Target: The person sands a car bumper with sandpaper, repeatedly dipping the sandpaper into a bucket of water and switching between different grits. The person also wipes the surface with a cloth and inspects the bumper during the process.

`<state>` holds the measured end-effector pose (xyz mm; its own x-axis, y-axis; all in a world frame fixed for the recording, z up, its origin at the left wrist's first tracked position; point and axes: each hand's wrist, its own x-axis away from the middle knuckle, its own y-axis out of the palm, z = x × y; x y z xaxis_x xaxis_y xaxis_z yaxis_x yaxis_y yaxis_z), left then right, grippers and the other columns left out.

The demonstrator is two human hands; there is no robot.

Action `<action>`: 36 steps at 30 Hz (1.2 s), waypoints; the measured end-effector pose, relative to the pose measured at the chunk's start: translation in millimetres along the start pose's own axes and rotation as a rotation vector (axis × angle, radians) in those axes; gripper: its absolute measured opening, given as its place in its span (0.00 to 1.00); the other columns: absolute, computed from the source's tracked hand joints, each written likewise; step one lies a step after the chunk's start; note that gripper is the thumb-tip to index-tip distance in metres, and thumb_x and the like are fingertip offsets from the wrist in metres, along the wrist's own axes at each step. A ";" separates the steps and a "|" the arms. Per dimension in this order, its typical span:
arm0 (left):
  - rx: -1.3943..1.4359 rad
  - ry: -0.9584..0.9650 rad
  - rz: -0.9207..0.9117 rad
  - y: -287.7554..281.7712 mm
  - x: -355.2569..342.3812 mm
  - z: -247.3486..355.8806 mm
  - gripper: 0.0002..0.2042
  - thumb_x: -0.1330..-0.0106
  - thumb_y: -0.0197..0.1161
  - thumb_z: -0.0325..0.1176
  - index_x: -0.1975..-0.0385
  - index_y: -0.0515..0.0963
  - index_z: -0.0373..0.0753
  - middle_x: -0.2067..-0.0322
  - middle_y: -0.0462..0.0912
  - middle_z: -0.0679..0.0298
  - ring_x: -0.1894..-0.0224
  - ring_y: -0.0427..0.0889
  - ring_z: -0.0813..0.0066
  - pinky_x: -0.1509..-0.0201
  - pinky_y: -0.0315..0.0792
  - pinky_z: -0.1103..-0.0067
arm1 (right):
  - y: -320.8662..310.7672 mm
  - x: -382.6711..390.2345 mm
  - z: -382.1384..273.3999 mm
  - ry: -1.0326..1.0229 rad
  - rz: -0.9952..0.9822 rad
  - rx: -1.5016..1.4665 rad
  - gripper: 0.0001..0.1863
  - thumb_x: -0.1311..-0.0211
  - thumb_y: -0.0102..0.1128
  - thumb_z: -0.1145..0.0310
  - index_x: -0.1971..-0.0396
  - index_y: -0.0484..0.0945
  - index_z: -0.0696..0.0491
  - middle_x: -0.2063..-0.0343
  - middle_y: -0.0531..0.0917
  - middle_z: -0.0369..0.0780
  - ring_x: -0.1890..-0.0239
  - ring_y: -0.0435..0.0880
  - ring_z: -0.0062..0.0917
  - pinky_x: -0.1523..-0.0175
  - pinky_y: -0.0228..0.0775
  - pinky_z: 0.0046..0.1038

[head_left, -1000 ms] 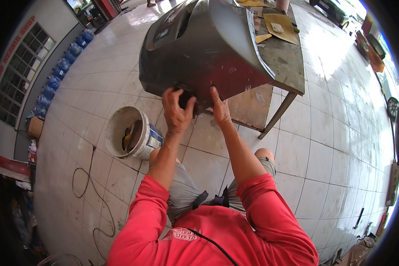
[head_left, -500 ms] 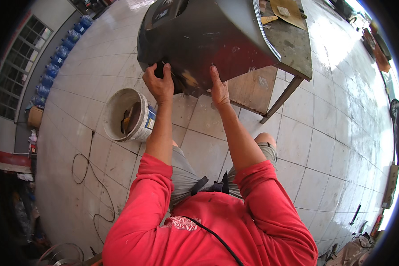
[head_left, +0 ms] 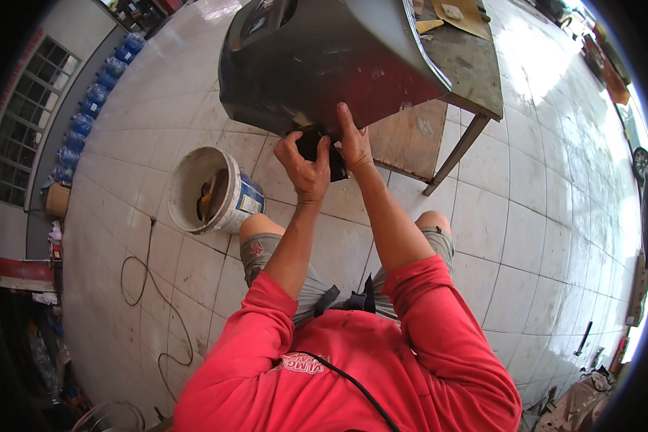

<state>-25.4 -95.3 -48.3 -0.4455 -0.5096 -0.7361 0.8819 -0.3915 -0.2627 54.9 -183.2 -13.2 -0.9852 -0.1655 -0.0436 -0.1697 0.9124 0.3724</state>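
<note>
Though hands (head_left: 309, 175) hide part, black piece (head_left: 309, 147) seems held.

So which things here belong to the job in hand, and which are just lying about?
Apparently in the job:
dark car panel, held by the right hand
black piece in the left hand
possibly the white bucket

Apparently lying about:
blue bottles
thin cable
cardboard box

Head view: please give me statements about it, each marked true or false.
1. The right hand has its thumb on the dark panel. True.
2. The left hand is inside the bucket. False: it touches a black piece by the panel's lower edge.
3. The bucket is left of both hands. True.
4. The blue bottles stand along the right side. False: they line the left side.
5. The sleeves are red. True.
</note>
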 end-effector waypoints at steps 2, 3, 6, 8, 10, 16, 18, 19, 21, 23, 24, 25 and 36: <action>-0.005 -0.101 0.026 -7.9 -34.7 -5.4 0.27 0.34 0.80 0.43 0.45 0.76 0.36 0.47 0.75 0.46 0.40 0.72 0.46 0.35 0.70 0.59 | -8.7 1.3 -6.8 -0.010 -0.045 0.027 0.54 0.36 0.70 0.28 0.30 0.73 0.63 0.34 0.80 0.45 0.32 0.75 0.34 0.25 0.63 0.34; -0.020 -0.195 0.091 -12.8 -69.7 -9.9 0.26 0.34 0.80 0.43 0.45 0.76 0.36 0.47 0.75 0.46 0.40 0.72 0.45 0.35 0.70 0.59 | -6.7 1.6 -8.2 -0.010 -0.015 0.036 0.53 0.36 0.70 0.28 0.30 0.73 0.62 0.34 0.80 0.45 0.32 0.75 0.34 0.25 0.63 0.34; -0.091 -0.353 0.207 -15.0 -99.5 -11.1 0.25 0.34 0.80 0.41 0.44 0.76 0.37 0.47 0.75 0.46 0.40 0.72 0.45 0.35 0.70 0.58 | 4.9 7.4 -7.0 -0.003 0.043 0.026 0.53 0.35 0.70 0.29 0.29 0.73 0.62 0.34 0.79 0.45 0.32 0.75 0.34 0.26 0.63 0.34; -0.099 -0.221 0.189 -9.5 -78.2 -13.5 0.25 0.34 0.80 0.40 0.44 0.77 0.37 0.47 0.75 0.45 0.40 0.72 0.45 0.36 0.70 0.58 | 7.6 6.5 -4.6 -0.017 0.041 -0.001 0.52 0.35 0.71 0.29 0.29 0.73 0.61 0.34 0.79 0.44 0.32 0.75 0.34 0.26 0.64 0.34; -0.040 -0.032 0.060 -4.0 -27.7 -7.1 0.24 0.34 0.79 0.40 0.44 0.77 0.37 0.47 0.75 0.45 0.41 0.72 0.46 0.36 0.70 0.57 | -1.8 5.5 -5.9 0.001 -0.006 0.001 0.53 0.32 0.67 0.29 0.27 0.71 0.62 0.32 0.77 0.45 0.31 0.74 0.35 0.24 0.62 0.35; -0.044 -0.307 0.122 -22.5 -96.5 -18.7 0.24 0.34 0.80 0.39 0.44 0.77 0.37 0.50 0.75 0.46 0.41 0.72 0.48 0.36 0.71 0.59 | 4.1 8.7 -10.9 -0.010 -0.004 -0.016 0.49 0.29 0.68 0.34 0.27 0.71 0.61 0.33 0.78 0.45 0.32 0.75 0.34 0.25 0.63 0.34; -0.070 -0.223 0.107 -24.1 -94.1 -17.8 0.24 0.34 0.80 0.38 0.45 0.77 0.37 0.49 0.74 0.44 0.42 0.72 0.48 0.37 0.71 0.59 | 12.5 12.4 -12.7 -0.010 0.007 -0.006 0.48 0.27 0.66 0.35 0.25 0.70 0.61 0.32 0.78 0.45 0.32 0.75 0.35 0.25 0.63 0.34; -0.070 -0.096 0.084 -18.4 -69.2 -17.2 0.24 0.35 0.80 0.38 0.44 0.77 0.37 0.49 0.74 0.44 0.42 0.73 0.48 0.37 0.71 0.59 | 11.7 9.0 -8.7 -0.034 0.001 0.010 0.49 0.28 0.66 0.34 0.25 0.69 0.61 0.31 0.78 0.45 0.32 0.75 0.35 0.24 0.62 0.34; -0.028 0.116 -0.027 -7.9 -18.2 2.8 0.24 0.35 0.80 0.37 0.44 0.77 0.36 0.49 0.77 0.48 0.43 0.74 0.47 0.39 0.72 0.57 | -9.1 -3.5 9.8 -0.098 -0.025 0.076 0.50 0.28 0.66 0.33 0.25 0.69 0.62 0.31 0.78 0.45 0.31 0.74 0.34 0.24 0.62 0.33; -0.017 0.151 -0.076 -13.1 -33.8 -1.8 0.23 0.35 0.80 0.36 0.45 0.78 0.36 0.51 0.79 0.50 0.43 0.74 0.47 0.39 0.73 0.57 | -25.3 -12.4 21.7 -0.134 -0.050 0.123 0.50 0.29 0.67 0.33 0.26 0.70 0.62 0.32 0.78 0.45 0.32 0.75 0.33 0.24 0.62 0.33; -0.024 0.172 -0.098 -20.7 -49.6 -9.1 0.23 0.35 0.80 0.36 0.46 0.78 0.36 0.51 0.80 0.51 0.43 0.75 0.47 0.39 0.73 0.57 | -24.3 -12.1 22.4 -0.131 -0.051 0.121 0.49 0.30 0.67 0.33 0.27 0.71 0.62 0.33 0.79 0.45 0.32 0.75 0.33 0.25 0.63 0.33; -0.075 0.068 0.032 -30.7 -75.3 -20.9 0.21 0.35 0.79 0.35 0.48 0.79 0.35 0.53 0.81 0.52 0.44 0.76 0.48 0.40 0.73 0.58 | -5.6 -4.7 8.9 -0.089 -0.025 0.075 0.49 0.30 0.68 0.33 0.29 0.73 0.62 0.35 0.80 0.45 0.34 0.76 0.33 0.27 0.64 0.33; -0.068 0.227 -0.129 -37.1 -76.8 -15.0 0.22 0.38 0.80 0.35 0.47 0.81 0.40 0.44 0.78 0.48 0.41 0.77 0.43 0.36 0.74 0.57 | -10.7 -7.6 0.8 -0.028 -0.059 0.022 0.45 0.29 0.68 0.35 0.31 0.75 0.61 0.37 0.81 0.43 0.35 0.76 0.31 0.28 0.65 0.33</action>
<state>-21.6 -30.1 8.7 -0.5158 -0.2711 -0.8127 0.8317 -0.3859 -0.3991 64.1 -191.4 -17.5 -0.9736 -0.2093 -0.0912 -0.2281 0.9094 0.3478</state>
